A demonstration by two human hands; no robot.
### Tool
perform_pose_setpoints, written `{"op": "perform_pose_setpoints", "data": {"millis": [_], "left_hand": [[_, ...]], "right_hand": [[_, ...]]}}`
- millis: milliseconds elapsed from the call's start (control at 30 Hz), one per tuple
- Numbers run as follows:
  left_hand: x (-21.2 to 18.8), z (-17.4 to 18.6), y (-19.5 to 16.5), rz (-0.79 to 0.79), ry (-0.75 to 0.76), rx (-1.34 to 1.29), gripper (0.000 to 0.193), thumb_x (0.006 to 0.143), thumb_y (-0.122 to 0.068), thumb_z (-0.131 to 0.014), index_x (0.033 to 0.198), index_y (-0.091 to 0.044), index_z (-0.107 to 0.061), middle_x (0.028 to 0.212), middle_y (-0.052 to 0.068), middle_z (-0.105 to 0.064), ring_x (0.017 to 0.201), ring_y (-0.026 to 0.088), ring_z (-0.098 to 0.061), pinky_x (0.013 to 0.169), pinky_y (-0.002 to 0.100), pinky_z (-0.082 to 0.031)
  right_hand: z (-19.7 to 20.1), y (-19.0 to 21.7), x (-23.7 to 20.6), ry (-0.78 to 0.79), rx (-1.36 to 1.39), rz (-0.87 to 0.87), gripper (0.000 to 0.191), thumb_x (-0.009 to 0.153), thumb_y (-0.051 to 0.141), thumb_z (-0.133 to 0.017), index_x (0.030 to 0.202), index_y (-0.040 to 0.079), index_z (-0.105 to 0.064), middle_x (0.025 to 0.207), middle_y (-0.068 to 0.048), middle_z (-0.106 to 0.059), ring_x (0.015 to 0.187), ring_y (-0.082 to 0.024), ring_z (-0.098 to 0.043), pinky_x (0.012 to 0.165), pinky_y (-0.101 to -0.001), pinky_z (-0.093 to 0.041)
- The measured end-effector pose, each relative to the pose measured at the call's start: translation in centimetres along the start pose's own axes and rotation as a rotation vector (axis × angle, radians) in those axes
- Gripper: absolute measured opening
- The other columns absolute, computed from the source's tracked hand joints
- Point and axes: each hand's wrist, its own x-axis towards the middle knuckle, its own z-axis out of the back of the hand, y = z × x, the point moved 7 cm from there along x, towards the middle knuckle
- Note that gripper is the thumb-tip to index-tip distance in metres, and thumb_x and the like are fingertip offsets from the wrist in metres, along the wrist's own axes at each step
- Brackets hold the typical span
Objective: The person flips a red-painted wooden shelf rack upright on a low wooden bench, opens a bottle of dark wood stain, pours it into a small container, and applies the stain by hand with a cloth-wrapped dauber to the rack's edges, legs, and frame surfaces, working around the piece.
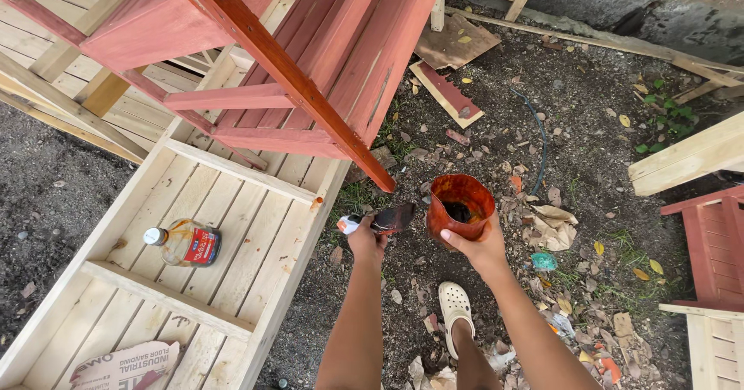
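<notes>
Brush in the left hand, stain pot in the right hand: that is the layout I read from the head camera. Left hand is wrapped tight around the brush handle, bristles dark and wet, pointing toward the pot and just beside its rim. Right hand cups the soft, red-smeared pot from below, thumb pressed on the near wall, mouth open upward with dark liquid inside.

Step in hand, as I judge it: reloading the brush between coats. Red-stained wooden frame stands tilted above and ahead, already coloured on the faces I can see; bare pale wooden frame lies flat beneath it on the ground, untouched by stain.

Next move, by my reckoning, calls for a dip into the pot, a wipe on the rim so nothing drips on the pale wood, then a reach up to the red leg.

Other items: clear bottle with a red label lying on its side on the pale slats, amber liquid inside, I think, though glare makes that uncertain. Sandpaper pack at the lower edge. White clog on the leaf-littered dirt.
</notes>
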Motion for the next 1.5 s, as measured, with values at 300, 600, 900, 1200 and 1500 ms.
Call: {"op": "perform_pose_setpoints", "data": {"millis": [300, 600, 900, 1200, 1500], "left_hand": [[-10.7, 3.4, -2.8, -0.25, -0.234, -0.184, 0.027, 0.084, -0.002, -0.072, 0.102, -0.002, -0.053, 0.089, 0.014, -0.066, 0.068, 0.025, -0.071, 0.061, 0.043, -0.064], [-13.6, -5.1, -9.7, -0.311, -0.172, -0.096, 0.025, 0.083, 0.001, -0.07, 0.099, 0.003, -0.051, 0.089, 0.017, -0.067, 0.064, 0.029, -0.072, 0.049, 0.044, -0.064], [-16.4, -8.5, -17.6, -0.405, -0.144, -0.038, 0.021, 0.081, 0.003, -0.068, 0.097, 0.004, -0.053, 0.085, 0.017, -0.068, 0.061, 0.031, -0.072, 0.045, 0.044, -0.064], [-21.4, -10.2, -26.3, -0.499, -0.028, -0.171, 0.019, 0.082, 0.004, -0.066, 0.096, 0.003, -0.054, 0.084, 0.016, -0.067, 0.063, 0.031, -0.071, 0.052, 0.046, -0.062], [-25.6, -8.9, -34.8, -0.669, 0.272, -0.507, 0.012, 0.088, -0.001, -0.064, 0.097, 0.003, -0.058, 0.091, 0.017, -0.07, 0.074, 0.029, -0.074, 0.071, 0.05, -0.069]], "right_hand": [[0.4, 5.4, -0.6, -0.007, 0.017, 0.002, 0.081, 0.073, 0.012, -0.088, 0.142, 0.004, -0.045, 0.137, -0.012, -0.061, 0.125, -0.024, -0.062, 0.108, -0.0399, -0.052], [-1.0, 9.6, 1.1, 0.025, 0.017, 0.071, 0.085, 0.072, 0.01, -0.088, 0.144, 0.004, -0.043, 0.141, -0.012, -0.057, 0.13, -0.024, -0.058, 0.111, -0.0396, -0.048], [-2.4, 13.2, 2.6, 0.084, 0.045, 0.076, 0.086, 0.073, 0.012, -0.088, 0.145, 0.003, -0.042, 0.143, -0.012, -0.056, 0.133, -0.024, -0.056, 0.113, -0.0394, -0.047], [-5.6, 16.2, 3.7, 0.175, 0.083, 0.079, 0.086, 0.073, 0.012, -0.088, 0.144, 0.006, -0.041, 0.141, -0.011, -0.055, 0.132, -0.025, -0.056, 0.11, -0.04, -0.05], [-7.5, 16.8, 3.9, 0.227, 0.11, 0.06, 0.085, 0.073, 0.015, -0.088, 0.143, 0.007, -0.041, 0.139, -0.011, -0.055, 0.129, -0.024, -0.059, 0.105, -0.0402, -0.054]]}}
